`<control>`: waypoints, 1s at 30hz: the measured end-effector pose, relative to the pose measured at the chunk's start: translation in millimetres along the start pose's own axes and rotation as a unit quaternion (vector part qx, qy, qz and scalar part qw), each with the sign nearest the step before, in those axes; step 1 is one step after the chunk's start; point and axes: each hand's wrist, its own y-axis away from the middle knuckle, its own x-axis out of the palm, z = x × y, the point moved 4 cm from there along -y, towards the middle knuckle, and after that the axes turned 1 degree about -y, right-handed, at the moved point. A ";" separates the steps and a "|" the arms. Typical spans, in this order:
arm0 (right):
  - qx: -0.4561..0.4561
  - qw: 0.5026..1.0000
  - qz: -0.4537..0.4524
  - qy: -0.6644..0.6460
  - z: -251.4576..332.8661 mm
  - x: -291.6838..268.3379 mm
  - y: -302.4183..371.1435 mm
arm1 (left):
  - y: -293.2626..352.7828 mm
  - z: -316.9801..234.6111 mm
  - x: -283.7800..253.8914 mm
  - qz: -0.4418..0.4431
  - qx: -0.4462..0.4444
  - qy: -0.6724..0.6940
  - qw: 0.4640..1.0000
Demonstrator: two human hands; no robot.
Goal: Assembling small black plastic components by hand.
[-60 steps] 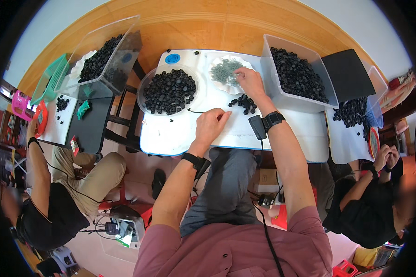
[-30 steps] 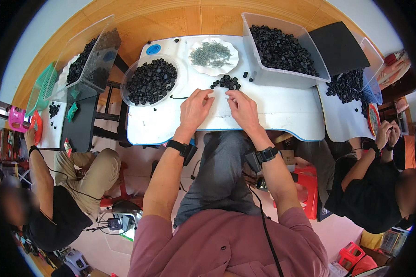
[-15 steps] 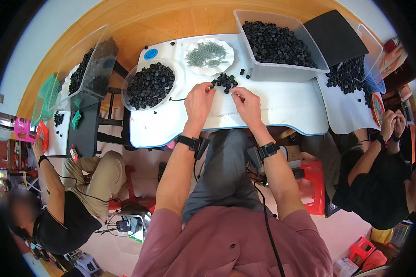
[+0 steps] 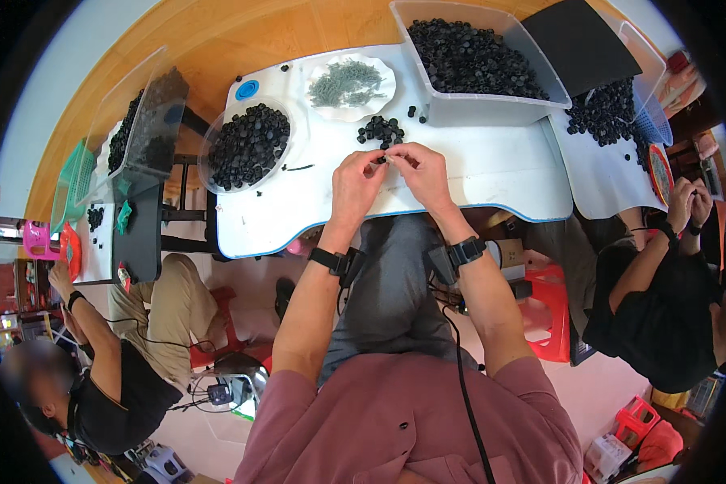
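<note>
My left hand (image 4: 356, 187) is closed with a small black knob-like piece (image 4: 381, 160) at its fingertips. My right hand (image 4: 423, 176) meets it there in a pinch; whatever sits between its fingertips is too small to name. Just beyond both hands lies a small heap of black pieces (image 4: 379, 131) on the white table (image 4: 492, 173). Behind the heap, a scalloped white plate (image 4: 385, 95) bears many thin grey-green bits (image 4: 345, 83). To the left, a round clear tub (image 4: 205, 165) is full of black pieces (image 4: 248, 145).
A large clear bin (image 4: 492, 111) of black pieces stands at the back right, near a dark panel (image 4: 571, 48). A blue ring-shaped item (image 4: 248, 89) lies at the back left. Co-workers sit on both sides, one at a dark-edged table (image 4: 143, 234). A cable (image 4: 462, 371) hangs along my body.
My hands have come together from either side of the heap, drawing nearer to me, with a black piece now at the left fingertips. The view has shifted slightly.
</note>
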 end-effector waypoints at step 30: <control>-0.030 0.994 0.017 0.101 3.0 3.2 2.0 | 3.7 11.1 0.1 -0.005 -0.028 0.023 0.999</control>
